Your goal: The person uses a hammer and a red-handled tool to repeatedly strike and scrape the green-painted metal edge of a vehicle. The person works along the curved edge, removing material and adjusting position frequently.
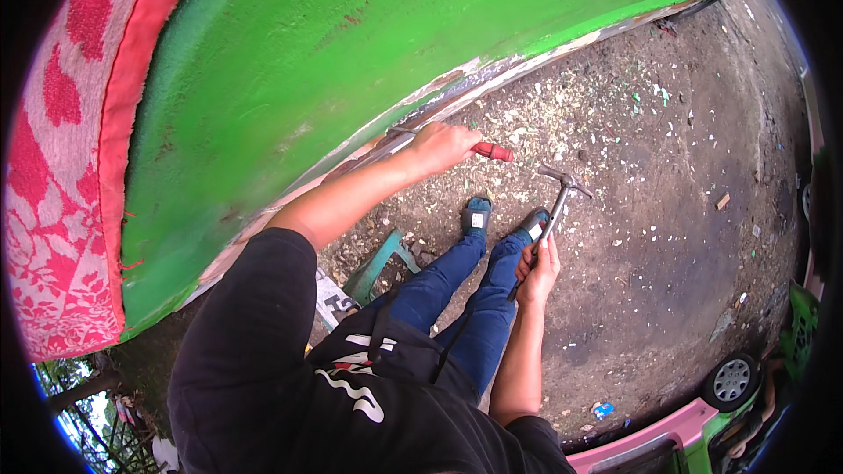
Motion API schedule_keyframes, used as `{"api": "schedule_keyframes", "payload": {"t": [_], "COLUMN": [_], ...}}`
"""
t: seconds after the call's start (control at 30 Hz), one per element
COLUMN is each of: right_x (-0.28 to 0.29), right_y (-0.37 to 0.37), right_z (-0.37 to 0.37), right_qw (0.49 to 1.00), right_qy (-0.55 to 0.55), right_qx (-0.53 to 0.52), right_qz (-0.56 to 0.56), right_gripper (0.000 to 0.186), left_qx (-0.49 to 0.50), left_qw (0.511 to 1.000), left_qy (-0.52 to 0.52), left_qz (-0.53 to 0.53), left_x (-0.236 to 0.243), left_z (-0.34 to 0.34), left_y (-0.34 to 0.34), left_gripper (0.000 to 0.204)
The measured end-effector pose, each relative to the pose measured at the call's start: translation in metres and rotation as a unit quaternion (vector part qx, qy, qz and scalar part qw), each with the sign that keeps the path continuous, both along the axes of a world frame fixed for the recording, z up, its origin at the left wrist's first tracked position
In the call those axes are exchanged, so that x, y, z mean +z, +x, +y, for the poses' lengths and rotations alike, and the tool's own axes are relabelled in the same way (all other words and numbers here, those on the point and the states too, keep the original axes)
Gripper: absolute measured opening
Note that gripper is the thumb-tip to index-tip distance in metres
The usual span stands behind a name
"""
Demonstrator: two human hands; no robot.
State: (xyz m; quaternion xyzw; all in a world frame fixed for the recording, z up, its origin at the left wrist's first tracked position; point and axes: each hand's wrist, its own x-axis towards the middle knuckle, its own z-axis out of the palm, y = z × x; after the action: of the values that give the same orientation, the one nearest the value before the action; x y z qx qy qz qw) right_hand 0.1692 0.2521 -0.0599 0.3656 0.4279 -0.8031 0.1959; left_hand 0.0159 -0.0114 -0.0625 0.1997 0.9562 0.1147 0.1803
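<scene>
My left hand (443, 147) is closed round a red-handled tool (493, 152), its thin metal shaft pointing left at the chipped lower edge (364, 151) of a large green panel (351, 35). Whether this is a chisel or a screwdriver cannot be made out. The shaft's tip seems to meet that edge. Lower and to the right, my right hand (540, 270) grips a metal-shafted claw hammer (557, 206) by its dark handle. The hammer's head points away from me, apart from the red-handled tool.
Pale chips (562, 101) litter the dirt floor under the panel. A pink patterned cloth (66, 237) hangs over the panel at the left. A green stool-like frame (373, 268) stands beside my legs. At the lower right are a pink-and-green vehicle (650, 434) and a wheel (731, 382).
</scene>
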Motion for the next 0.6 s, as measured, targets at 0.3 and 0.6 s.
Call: {"api": "schedule_keyframes", "payload": {"t": [0.3, 0.6], "right_x": [0.006, 0.004], "right_y": [-0.016, -0.012], "right_z": [-0.029, -0.023], "right_qw": [0.998, 0.997], "right_qy": [0.060, 0.024], "right_qx": [0.016, 0.072], "right_qz": [-0.012, -0.012], "right_gripper": [0.048, 0.047], "left_qx": [-0.001, 0.001], "left_qw": [1.000, 1.000], "left_qy": [-0.019, -0.028], "left_qz": [-0.015, -0.014], "left_x": [-0.006, -0.006], "left_z": [-0.002, -0.001], "left_y": [-0.003, 0.001], "left_gripper": [0.016, 0.014]}}
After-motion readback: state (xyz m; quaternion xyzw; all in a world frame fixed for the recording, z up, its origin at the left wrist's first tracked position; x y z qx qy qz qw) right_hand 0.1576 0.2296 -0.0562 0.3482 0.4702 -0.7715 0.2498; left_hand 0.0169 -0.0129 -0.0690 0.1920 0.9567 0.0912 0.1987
